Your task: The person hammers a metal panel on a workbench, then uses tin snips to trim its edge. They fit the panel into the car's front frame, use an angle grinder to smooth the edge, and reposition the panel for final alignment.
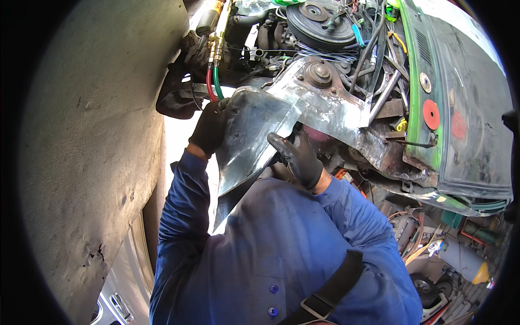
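Note:
My left hand (210, 125), in a black glove, grips the upper left edge of a bent, shiny metal sheet (252, 135). My right hand (298, 160), also gloved, holds the sheet’s right edge, one digit lying over its face and the others partly hidden. The sheet hangs slanted in front of my blue-clad body, beside a metal plate (330, 108) with a round mount (319, 75) in the engine bay. Red and green hoses (215, 81) with brass fittings stand just above my left hand.
An engine with a round black housing (309, 21) fills the top. A green and dark car body panel (460, 108) runs down the right. A worn pale panel (92, 124) covers the left. Tools, hoses and a grey cylinder (455, 257) lie at the lower right.

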`<action>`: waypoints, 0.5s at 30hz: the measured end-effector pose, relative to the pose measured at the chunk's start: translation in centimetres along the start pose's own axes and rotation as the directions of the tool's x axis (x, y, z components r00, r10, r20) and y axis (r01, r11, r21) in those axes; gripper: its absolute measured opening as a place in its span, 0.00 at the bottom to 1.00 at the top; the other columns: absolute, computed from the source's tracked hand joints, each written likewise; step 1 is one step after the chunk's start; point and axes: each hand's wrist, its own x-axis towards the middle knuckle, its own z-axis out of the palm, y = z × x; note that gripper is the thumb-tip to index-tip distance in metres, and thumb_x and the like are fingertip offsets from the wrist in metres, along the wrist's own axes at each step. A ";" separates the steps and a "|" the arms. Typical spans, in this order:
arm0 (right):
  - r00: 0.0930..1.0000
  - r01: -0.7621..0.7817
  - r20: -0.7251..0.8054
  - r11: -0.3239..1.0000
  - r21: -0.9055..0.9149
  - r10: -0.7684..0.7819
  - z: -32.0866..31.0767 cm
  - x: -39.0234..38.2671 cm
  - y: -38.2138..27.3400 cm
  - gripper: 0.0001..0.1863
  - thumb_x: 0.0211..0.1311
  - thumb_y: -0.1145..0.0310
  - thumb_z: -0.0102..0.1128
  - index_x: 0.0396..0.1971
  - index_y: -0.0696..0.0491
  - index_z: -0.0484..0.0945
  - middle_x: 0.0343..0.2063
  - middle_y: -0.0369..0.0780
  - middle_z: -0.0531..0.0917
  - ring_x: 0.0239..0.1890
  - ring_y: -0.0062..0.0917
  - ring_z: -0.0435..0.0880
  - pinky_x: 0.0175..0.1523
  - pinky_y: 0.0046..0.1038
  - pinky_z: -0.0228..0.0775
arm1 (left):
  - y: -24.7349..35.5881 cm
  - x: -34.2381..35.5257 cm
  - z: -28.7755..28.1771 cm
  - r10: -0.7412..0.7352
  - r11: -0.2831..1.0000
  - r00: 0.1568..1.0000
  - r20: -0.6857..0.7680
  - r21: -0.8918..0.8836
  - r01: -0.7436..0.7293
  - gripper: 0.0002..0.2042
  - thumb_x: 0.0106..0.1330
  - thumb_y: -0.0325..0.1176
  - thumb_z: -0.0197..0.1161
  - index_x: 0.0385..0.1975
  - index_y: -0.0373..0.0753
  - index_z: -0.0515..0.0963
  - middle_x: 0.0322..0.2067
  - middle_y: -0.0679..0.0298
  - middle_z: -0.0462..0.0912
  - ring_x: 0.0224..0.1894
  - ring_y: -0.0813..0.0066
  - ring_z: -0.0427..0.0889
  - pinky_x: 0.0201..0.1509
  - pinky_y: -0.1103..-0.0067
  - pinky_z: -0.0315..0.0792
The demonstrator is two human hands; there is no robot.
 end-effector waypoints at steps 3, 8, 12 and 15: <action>0.984 -0.060 -0.144 0.953 0.296 0.106 0.3 1.1 -1.1 0.22 0.78 0.77 0.57 0.68 0.59 0.72 0.63 0.52 0.80 0.61 0.41 0.83 0.71 0.37 0.74 | -1.8 0.4 -0.9 0.509 0.763 0.848 0.150 0.377 -0.525 0.14 0.81 0.34 0.58 0.59 0.34 0.79 0.42 0.54 0.85 0.43 0.67 0.87 0.48 0.69 0.81; 0.863 -0.211 -0.264 0.784 0.584 0.430 -2.2 3.8 -3.6 0.14 0.78 0.77 0.59 0.58 0.63 0.79 0.55 0.46 0.85 0.55 0.30 0.85 0.62 0.34 0.79 | -1.3 -4.9 -3.4 -0.021 0.933 0.925 0.380 0.339 -0.118 0.21 0.81 0.40 0.60 0.66 0.34 0.75 0.44 0.55 0.86 0.45 0.67 0.90 0.46 0.71 0.87; 0.762 -0.207 -0.124 0.421 0.883 0.635 -3.9 5.4 -4.3 0.14 0.79 0.71 0.61 0.56 0.63 0.81 0.48 0.39 0.87 0.50 0.21 0.84 0.58 0.30 0.78 | -1.0 -9.6 -1.0 -0.412 0.861 0.823 0.391 -0.130 0.492 0.20 0.81 0.44 0.61 0.58 0.33 0.82 0.48 0.60 0.88 0.48 0.77 0.86 0.56 0.78 0.78; 0.804 -0.225 -0.128 0.495 0.839 0.581 -5.0 5.8 -5.2 0.17 0.79 0.64 0.62 0.56 0.62 0.81 0.47 0.37 0.87 0.46 0.19 0.83 0.53 0.27 0.77 | -1.8 -10.5 -0.4 -0.412 0.775 0.777 0.475 -0.265 0.573 0.19 0.82 0.44 0.61 0.58 0.34 0.83 0.46 0.69 0.88 0.52 0.82 0.82 0.61 0.80 0.73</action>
